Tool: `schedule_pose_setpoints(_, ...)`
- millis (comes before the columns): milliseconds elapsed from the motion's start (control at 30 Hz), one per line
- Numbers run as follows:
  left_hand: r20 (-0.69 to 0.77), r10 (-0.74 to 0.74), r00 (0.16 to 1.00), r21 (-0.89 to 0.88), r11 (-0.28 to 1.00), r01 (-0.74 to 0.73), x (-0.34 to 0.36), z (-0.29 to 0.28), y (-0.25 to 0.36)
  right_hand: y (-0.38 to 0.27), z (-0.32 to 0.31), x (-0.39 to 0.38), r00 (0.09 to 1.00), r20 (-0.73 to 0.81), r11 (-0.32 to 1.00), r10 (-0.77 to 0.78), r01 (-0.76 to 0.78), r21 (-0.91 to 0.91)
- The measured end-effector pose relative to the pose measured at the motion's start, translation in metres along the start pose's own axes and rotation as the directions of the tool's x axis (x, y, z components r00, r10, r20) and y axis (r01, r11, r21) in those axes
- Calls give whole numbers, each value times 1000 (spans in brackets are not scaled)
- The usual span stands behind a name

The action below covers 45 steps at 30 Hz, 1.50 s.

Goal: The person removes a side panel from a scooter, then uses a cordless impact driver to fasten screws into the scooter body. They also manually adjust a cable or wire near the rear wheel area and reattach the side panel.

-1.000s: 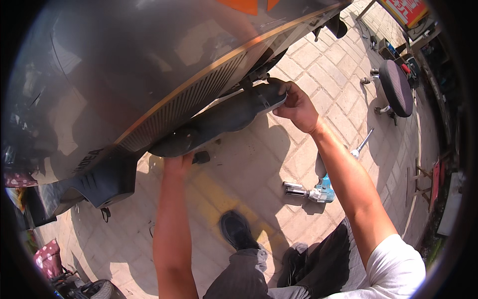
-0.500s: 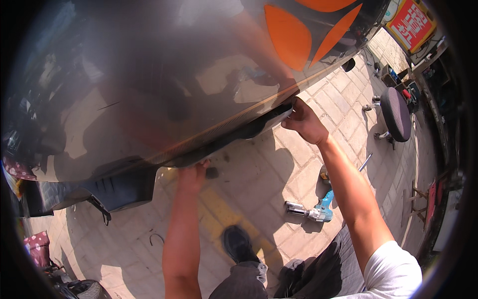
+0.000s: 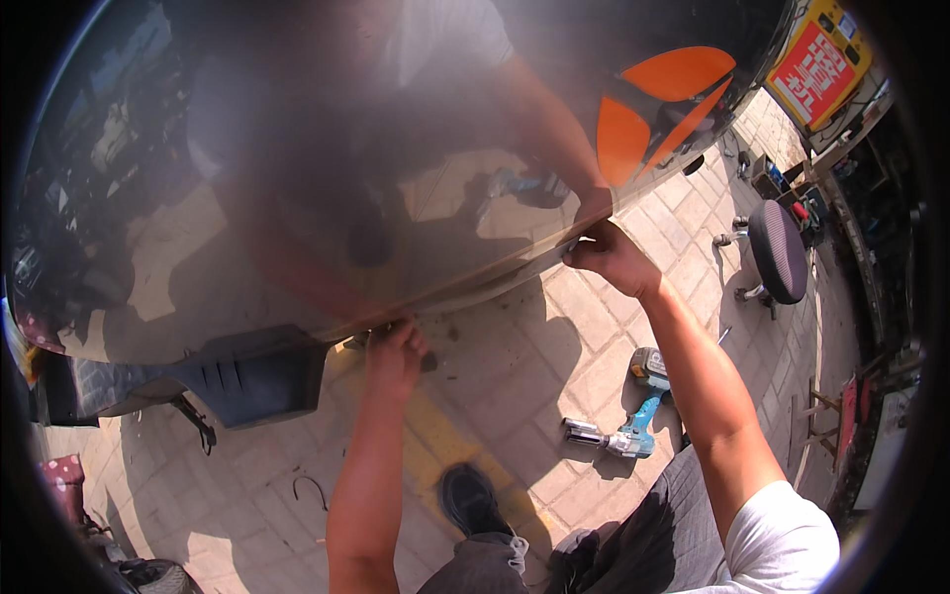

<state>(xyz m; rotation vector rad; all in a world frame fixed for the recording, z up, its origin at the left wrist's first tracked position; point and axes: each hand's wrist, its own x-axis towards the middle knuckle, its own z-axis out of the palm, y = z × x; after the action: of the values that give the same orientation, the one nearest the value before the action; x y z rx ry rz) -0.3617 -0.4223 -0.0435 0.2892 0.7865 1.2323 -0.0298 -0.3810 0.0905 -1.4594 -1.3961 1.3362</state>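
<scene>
A glossy dark vehicle body panel (image 3: 297,228) with orange decals (image 3: 678,74) spreads over the upper view and mirrors my arms. Along its lower edge runs a thin dark trim strip (image 3: 495,287). My left hand (image 3: 396,346) is closed at the strip's left end, fingers bent up against the edge; the fingertips are partly hidden. At the strip's right end, my right hand (image 3: 616,262) pinches it, thumb toward the panel. A black plastic underbody part (image 3: 262,376) hangs left of my left hand.
On the paving lies a teal cordless impact wrench (image 3: 633,431), near my right forearm. A round stool on casters (image 3: 777,252) stands to the right, with a cluttered bench beyond. My shoe (image 3: 470,500) is below the panel. A thin curved dark piece (image 3: 310,490) lies at lower left.
The dark strip, earlier hanging apart below the panel edge, now lies closer against it. Both hands stay at the edge, fingers shifted slightly. The panel's decals appear lower and further right.
</scene>
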Motion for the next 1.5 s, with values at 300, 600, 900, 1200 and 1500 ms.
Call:
schedule_pose_setpoints(300,-56,17,998,67,998,-13,-7,19,4,13,-1,11,998,6,996,69,-69,61)
schedule_pose_setpoints(600,-13,-54,998,7,999,54,-3,-3,0,17,4,17,989,64,988,135,-139,60)
schedule_pose_setpoints(900,-28,25,999,47,999,-24,-7,-1,4,17,15,9,990,49,985,132,-137,106)
schedule_pose_setpoints(1200,-75,92,993,126,989,-82,-26,8,3,31,11,13,989,90,970,118,-134,201)
schedule_pose_setpoints(1500,-138,92,986,51,995,-86,-13,-11,-4,27,40,4,994,-106,999,-36,31,-44)
